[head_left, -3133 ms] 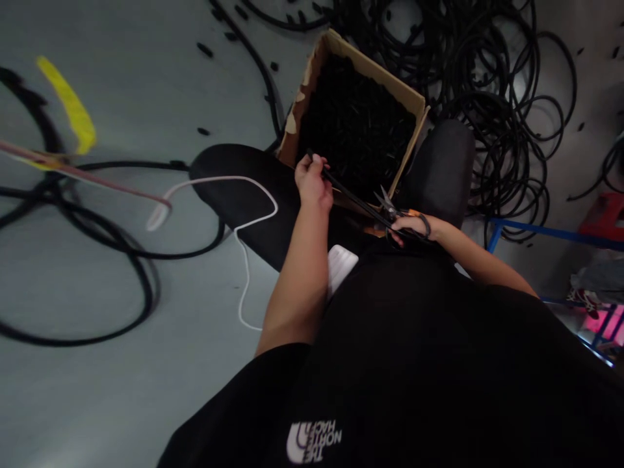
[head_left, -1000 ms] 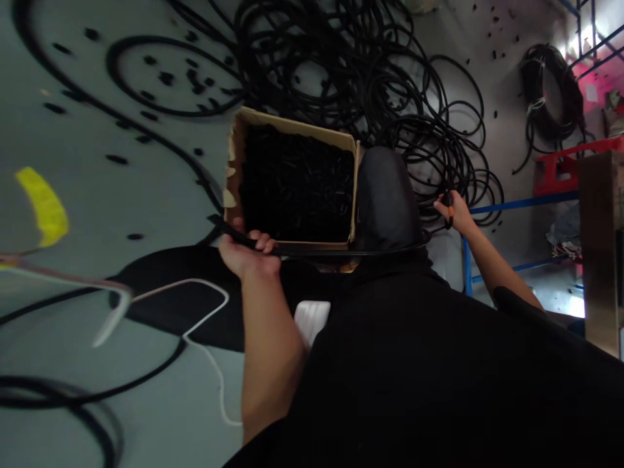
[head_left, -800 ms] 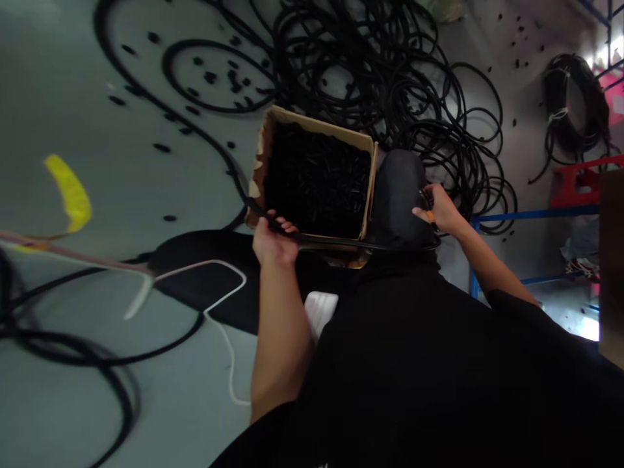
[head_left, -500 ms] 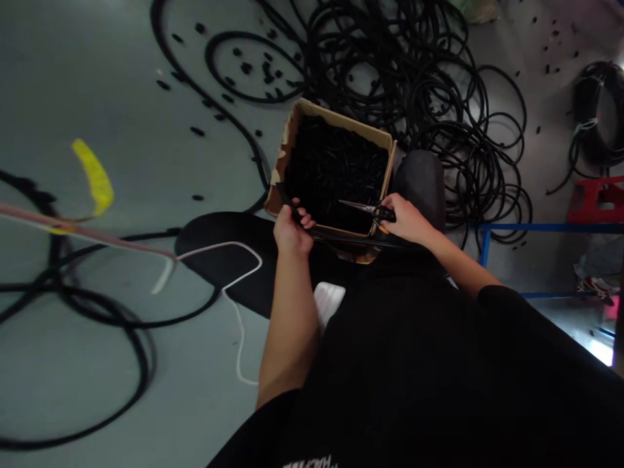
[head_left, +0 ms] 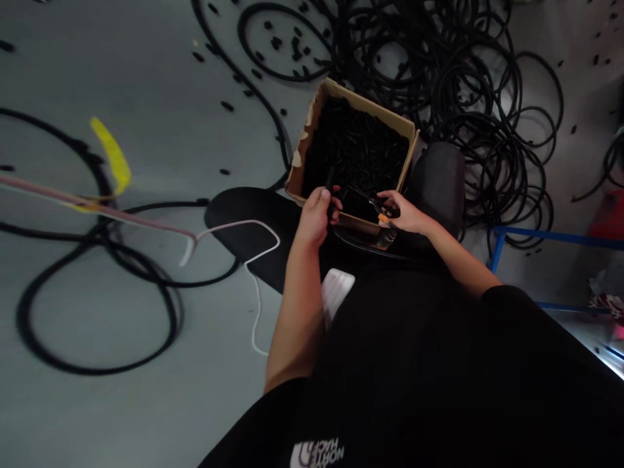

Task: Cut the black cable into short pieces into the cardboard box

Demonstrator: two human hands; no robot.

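My left hand [head_left: 316,220] is closed around a black rubber hose or cable [head_left: 331,177], whose short end points up past the thumb. A pair of scissors [head_left: 361,194] with black and orange handles is in my right hand [head_left: 408,216], fingers round the handles and the blades towards my left hand. Both hands are over the near edge of a cardboard box [head_left: 371,106]. Many short black pieces [head_left: 358,146] fill the box. A dark loop of the hose [head_left: 363,249] runs across my lap below the hands.
Tangled black hose [head_left: 439,71] lies on the floor beyond the box, with loose cut pieces [head_left: 295,49] around it. More coils [head_left: 97,370] are at the left. A white cord [head_left: 257,292] with a yellow tag [head_left: 113,156] hangs nearby. A blue metal frame [head_left: 560,235] stands at the right.
The view has shifted, so the scene sits further right. My left hand has come nearer to the scissors, and the hose end now stands more upright. The scissor blades point more upward.
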